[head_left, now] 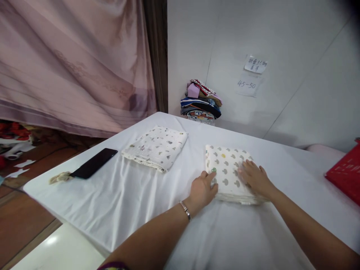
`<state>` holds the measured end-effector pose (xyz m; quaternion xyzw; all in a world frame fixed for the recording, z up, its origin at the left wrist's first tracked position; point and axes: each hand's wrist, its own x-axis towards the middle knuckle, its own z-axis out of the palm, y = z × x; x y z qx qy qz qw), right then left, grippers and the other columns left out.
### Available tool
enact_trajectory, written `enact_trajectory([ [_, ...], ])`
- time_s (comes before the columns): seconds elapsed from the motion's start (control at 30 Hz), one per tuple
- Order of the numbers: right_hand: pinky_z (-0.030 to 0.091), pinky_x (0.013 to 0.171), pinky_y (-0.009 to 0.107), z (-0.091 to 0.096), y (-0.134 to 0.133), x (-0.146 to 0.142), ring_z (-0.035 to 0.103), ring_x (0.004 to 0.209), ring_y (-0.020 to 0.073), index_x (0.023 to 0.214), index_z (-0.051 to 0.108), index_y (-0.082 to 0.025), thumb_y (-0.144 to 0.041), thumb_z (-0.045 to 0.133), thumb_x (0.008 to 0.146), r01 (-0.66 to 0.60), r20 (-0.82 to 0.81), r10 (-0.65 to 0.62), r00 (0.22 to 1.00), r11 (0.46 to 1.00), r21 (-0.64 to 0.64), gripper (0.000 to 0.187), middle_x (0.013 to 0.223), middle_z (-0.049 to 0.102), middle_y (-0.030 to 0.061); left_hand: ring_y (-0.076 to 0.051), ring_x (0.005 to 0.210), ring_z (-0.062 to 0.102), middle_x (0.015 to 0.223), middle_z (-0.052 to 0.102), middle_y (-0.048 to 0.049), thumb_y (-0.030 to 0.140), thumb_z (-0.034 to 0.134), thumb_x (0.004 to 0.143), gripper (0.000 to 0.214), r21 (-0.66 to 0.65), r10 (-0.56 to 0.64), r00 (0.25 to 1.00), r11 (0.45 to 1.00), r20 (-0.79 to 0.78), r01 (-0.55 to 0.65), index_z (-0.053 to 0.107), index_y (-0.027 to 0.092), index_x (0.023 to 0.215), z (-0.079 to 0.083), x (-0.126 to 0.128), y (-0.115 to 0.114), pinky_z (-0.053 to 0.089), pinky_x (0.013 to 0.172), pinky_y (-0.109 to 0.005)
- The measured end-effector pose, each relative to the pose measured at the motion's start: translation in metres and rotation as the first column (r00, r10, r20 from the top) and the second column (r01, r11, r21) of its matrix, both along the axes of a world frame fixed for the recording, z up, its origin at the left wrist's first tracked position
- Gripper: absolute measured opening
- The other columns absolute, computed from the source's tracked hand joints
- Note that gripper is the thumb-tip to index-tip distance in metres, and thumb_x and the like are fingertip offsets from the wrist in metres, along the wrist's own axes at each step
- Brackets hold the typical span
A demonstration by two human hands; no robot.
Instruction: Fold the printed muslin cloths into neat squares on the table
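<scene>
A folded cream cloth with grey mushroom prints (pixel 225 165) lies on the white table sheet (pixel 135 202). My right hand (pixel 254 178) rests flat on top of its near right part, fingers spread. My left hand (pixel 203 189), with a bracelet on the wrist, grips the cloth's near left edge, thumb on top and fingers curled at the side. A second folded cloth with small prints (pixel 156 147) lies apart to the left, untouched.
A black phone (pixel 94 162) with a knotted cord lies near the table's left edge. A stack of folded clothes (pixel 201 101) stands by the wall at the far end. A red object (pixel 347 172) sits at the right. Pink curtain on the left.
</scene>
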<state>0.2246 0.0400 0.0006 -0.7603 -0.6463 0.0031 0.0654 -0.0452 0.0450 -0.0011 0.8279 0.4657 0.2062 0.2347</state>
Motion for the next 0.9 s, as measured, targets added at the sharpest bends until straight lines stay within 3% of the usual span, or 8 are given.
enact_trajectory([
  [0.1,0.022,0.108,0.052,0.001,0.02,0.01,0.02,0.136,0.0293,0.134,0.039,-0.016,-0.05,0.028,0.089,0.009,-0.021,-0.007,1.0,0.997,0.081,0.057,0.146,0.03,0.0126,-0.015,0.077,0.057,0.102,0.054,-0.0024,0.033,0.046,0.083,0.042,0.004,0.001,1.0,1.0,0.004,-0.001,0.052,0.027,0.124,-0.001,0.0,0.001,0.043,0.069,-0.025],
  [0.23,0.023,0.11,0.046,-0.016,0.036,0.025,0.014,0.138,0.0296,0.137,0.036,-0.011,-0.052,0.031,0.087,0.036,-0.139,-0.034,0.99,0.999,0.008,0.065,0.148,0.025,0.0127,-0.014,0.076,0.057,0.101,0.054,-0.0022,0.033,0.045,0.083,0.039,0.011,-0.008,1.0,1.0,0.004,0.008,0.054,0.028,0.121,-0.003,0.0,0.002,0.043,0.069,-0.025],
  [0.4,0.019,0.112,0.044,-0.019,0.034,0.034,0.014,0.138,0.0276,0.137,0.038,-0.017,-0.056,0.037,0.084,0.081,-0.317,-0.067,0.946,0.996,0.033,0.067,0.15,0.023,0.0075,-0.014,0.074,0.057,0.1,0.053,-0.0018,0.032,0.045,0.084,0.039,0.029,-0.011,1.0,1.0,0.021,0.011,0.053,0.028,0.122,-0.005,0.0,0.002,0.044,0.069,-0.025],
  [0.6,0.035,0.105,0.041,-0.006,-0.004,0.036,0.038,0.128,0.0291,0.142,0.033,-0.025,-0.06,0.049,0.078,0.305,-0.615,-0.274,0.739,0.951,-0.057,0.074,0.144,0.034,0.0048,-0.017,0.088,0.058,0.115,0.051,-0.0064,0.032,0.051,0.08,0.057,-0.1,0.087,0.993,0.992,0.083,-0.079,0.038,0.024,0.134,0.0,0.0,0.003,0.044,0.076,-0.026],
  [0.73,0.038,0.103,0.04,-0.011,-0.037,0.029,0.042,0.125,0.0291,0.142,0.032,-0.025,-0.06,0.052,0.077,0.333,-0.634,-0.285,0.719,0.942,-0.046,0.076,0.141,0.041,0.0051,-0.019,0.095,0.057,0.115,0.055,-0.0071,0.033,0.055,0.078,0.06,-0.27,0.146,0.972,0.959,0.186,-0.092,0.036,0.022,0.134,0.005,-0.001,0.01,0.043,0.08,-0.026],
  [0.9,0.038,0.102,0.041,-0.008,-0.058,0.024,0.046,0.122,0.0295,0.141,0.033,-0.021,-0.054,0.057,0.075,0.363,-0.651,-0.299,0.698,0.931,-0.038,0.078,0.138,0.044,0.0085,-0.017,0.087,0.059,0.101,0.062,-0.005,0.035,0.058,0.077,0.064,-0.425,0.221,0.945,0.899,0.241,-0.102,0.033,0.019,0.134,0.003,-0.002,0.011,0.044,0.076,-0.025],
])
